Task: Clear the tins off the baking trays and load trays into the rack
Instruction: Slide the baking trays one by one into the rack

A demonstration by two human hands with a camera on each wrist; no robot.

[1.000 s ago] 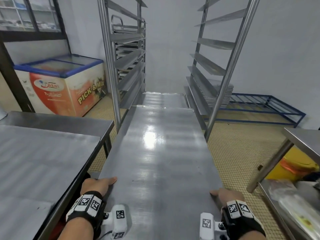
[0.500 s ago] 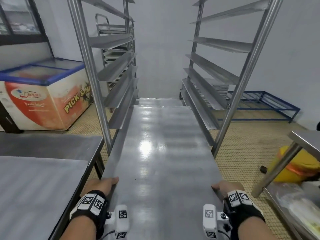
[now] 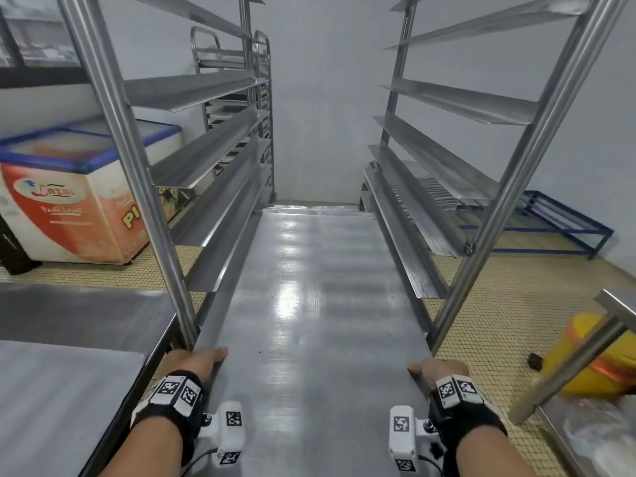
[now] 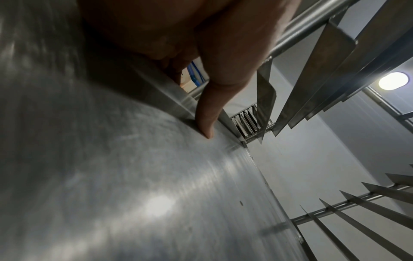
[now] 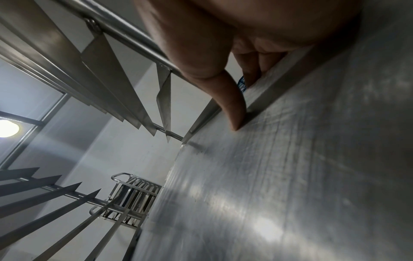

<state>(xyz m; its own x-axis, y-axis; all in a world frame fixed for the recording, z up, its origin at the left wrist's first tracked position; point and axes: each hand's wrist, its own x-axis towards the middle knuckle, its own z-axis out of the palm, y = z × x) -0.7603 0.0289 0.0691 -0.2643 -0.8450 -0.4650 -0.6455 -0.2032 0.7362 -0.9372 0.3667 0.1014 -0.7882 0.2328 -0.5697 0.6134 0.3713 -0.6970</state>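
Observation:
A long bare steel baking tray (image 3: 309,304) lies level between the two side frames of the tray rack (image 3: 488,208), its far end deep between the angled runners. My left hand (image 3: 196,361) grips the tray's near left edge, thumb (image 4: 208,113) on top and fingers under the rim. My right hand (image 3: 437,368) grips the near right edge the same way, thumb (image 5: 234,106) pressed on the tray (image 5: 290,176). No tins show on the tray (image 4: 134,176).
A steel table (image 3: 69,373) stands at the left. Another table's leg (image 3: 568,366) and a yellow bin (image 3: 592,366) are at the right. A chest freezer (image 3: 79,194) and a second rack with trays (image 3: 234,108) stand behind; a blue floor frame (image 3: 550,218) is at the right.
The tray has slid further forward into the rack, both hands holding its near edge. The rack uprights now stand close to my hands.

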